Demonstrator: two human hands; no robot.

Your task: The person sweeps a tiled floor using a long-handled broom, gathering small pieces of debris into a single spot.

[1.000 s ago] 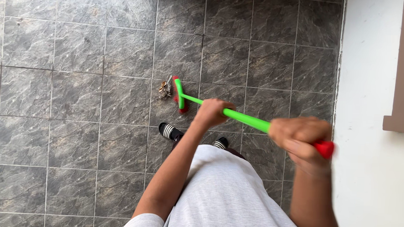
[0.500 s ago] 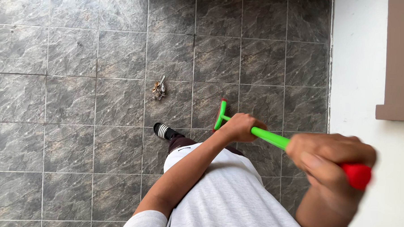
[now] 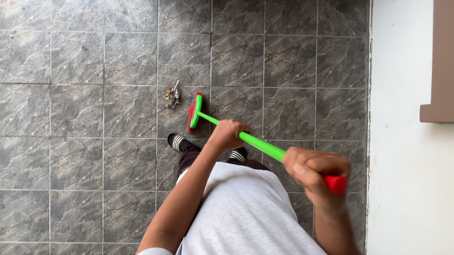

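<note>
Currently: broom (image 3: 227, 127), green handle, red bristles, head at 12 o'clock beside debris pile (image 3: 172, 96) at its 9. L hand (image 3: 228, 134) wraps mid-handle for steering; R hand (image 3: 313, 171) fists red end for leverage. Grey tile floor (image 3: 60, 137).

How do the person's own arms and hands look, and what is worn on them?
Both arms are bare from the short sleeves down. The left hand and the right hand wear no gloves, and no ring, watch or bracelet shows. A light grey short-sleeved shirt covers the body; the edge of its left sleeve shows at the bottom of the picture.
</note>
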